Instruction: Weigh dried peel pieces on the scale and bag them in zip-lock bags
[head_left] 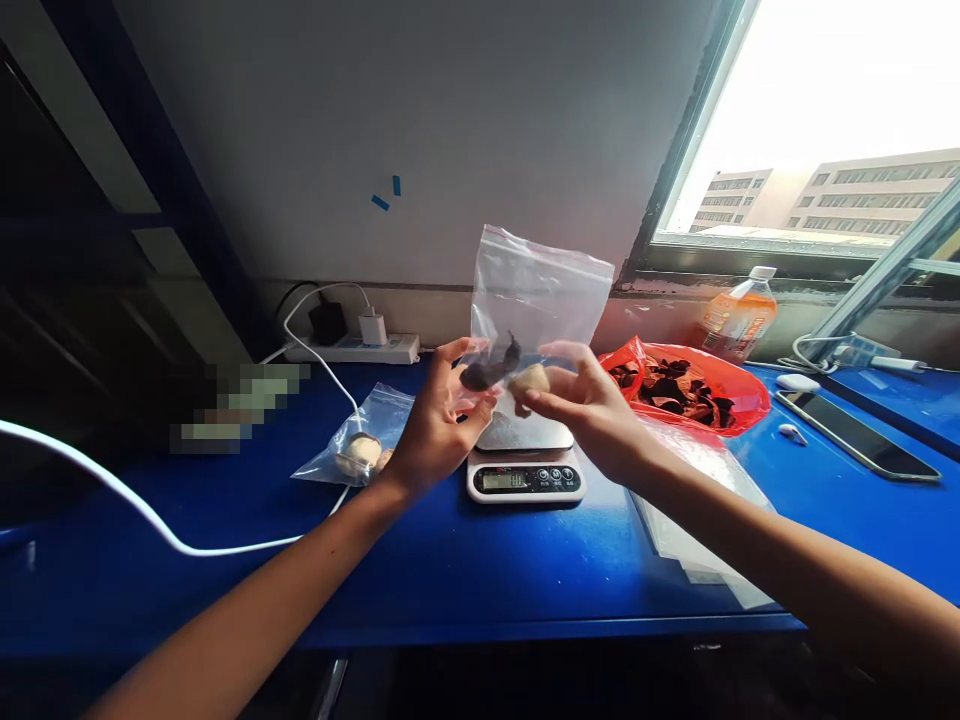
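Observation:
A transparent zip-lock bag (540, 290) stands upright between my hands above a small digital kitchen scale (525, 480). Dark, shrivelled pieces (487, 372) and a pale, rounded lump (529, 384) show at its bottom; whether the lump is inside cannot be made out. My left hand (442, 420) grips the bag's lower left side, fingers closed round it by the dark pieces. On the other side, my right hand (581, 388) pinches the lower right beside the pale lump. The scale's metal plate is partly hidden by my hands; its display is lit.
Left lies another zip-lock bag (356, 450) with pale rounded pieces. A red plastic bag (739, 385) of dark dried pieces, stacked flat bags (701, 520), a phone (859, 435), an earbud (793, 433) and an orange drink bottle (739, 315) are right. Behind sits a power strip (397, 348); a white cable (172, 540) crosses left.

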